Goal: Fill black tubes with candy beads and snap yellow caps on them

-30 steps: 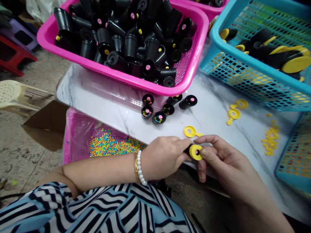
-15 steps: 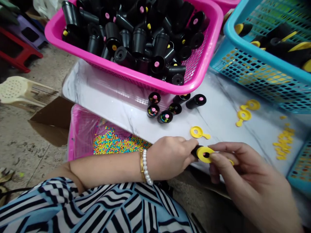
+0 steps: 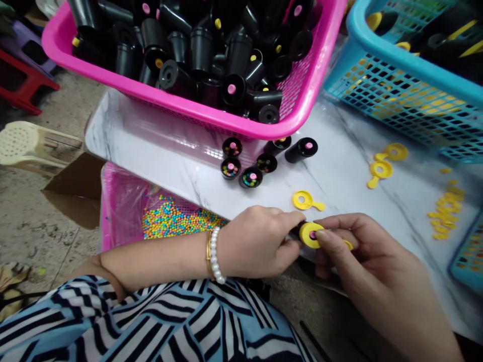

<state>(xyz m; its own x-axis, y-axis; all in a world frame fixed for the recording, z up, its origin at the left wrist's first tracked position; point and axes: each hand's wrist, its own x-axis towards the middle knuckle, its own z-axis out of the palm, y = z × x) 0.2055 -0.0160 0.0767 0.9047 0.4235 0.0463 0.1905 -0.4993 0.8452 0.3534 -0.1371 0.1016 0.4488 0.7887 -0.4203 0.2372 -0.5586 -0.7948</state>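
My left hand (image 3: 264, 241) is closed around a black plastic cup (image 3: 296, 230), most of which the fingers hide. My right hand (image 3: 362, 256) pinches a yellow ring-shaped lid (image 3: 310, 236) with a tab, held against the cup's mouth. A pink tip shows through the lid's hole. Another yellow lid (image 3: 303, 200) lies on the table just beyond my hands. Farther off stand several black cups (image 3: 251, 177) with pink tips and coloured beads inside, and one black cup (image 3: 301, 150) lies tilted beside them.
A pink basket (image 3: 211, 120) full of black cups stands at the back, beside a blue basket (image 3: 400, 105). Two yellow lids (image 3: 381, 170) and a pile of small yellow pieces (image 3: 447, 211) lie on the right. Coloured beads (image 3: 177, 218) fill a lined pink container below the table's edge.
The yellow lid now sits closer over the cup's mouth, and the pink tip shows more plainly in its hole. The camera view has shifted a little; both hands keep their grip.
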